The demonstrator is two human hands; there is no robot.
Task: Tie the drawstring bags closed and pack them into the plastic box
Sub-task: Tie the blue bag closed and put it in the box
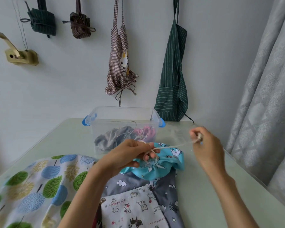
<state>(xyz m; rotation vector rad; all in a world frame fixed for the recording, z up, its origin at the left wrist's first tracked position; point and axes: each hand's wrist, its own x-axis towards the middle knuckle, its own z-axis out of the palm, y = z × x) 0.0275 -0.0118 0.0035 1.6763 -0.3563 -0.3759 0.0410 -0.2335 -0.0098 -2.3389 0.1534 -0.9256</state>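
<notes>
Pinching the cream drawstring (173,146), both hands' fingers (152,151) blur, hiding the turquoise bag (164,165) mouth.

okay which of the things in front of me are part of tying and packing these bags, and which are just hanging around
Part of the job: turquoise bag, its cream drawstring, plastic box, tree-print bag, grey cloud-print bag, cat-print bag.

Just there: checked apron, green striped apron, curtain, wall socket.

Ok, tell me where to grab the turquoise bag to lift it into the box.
Grip the turquoise bag at its gathered neck, coming from above. The cord has cinched the cloth narrow there, and the neck faces up, while the body below is wide and slack.
</notes>
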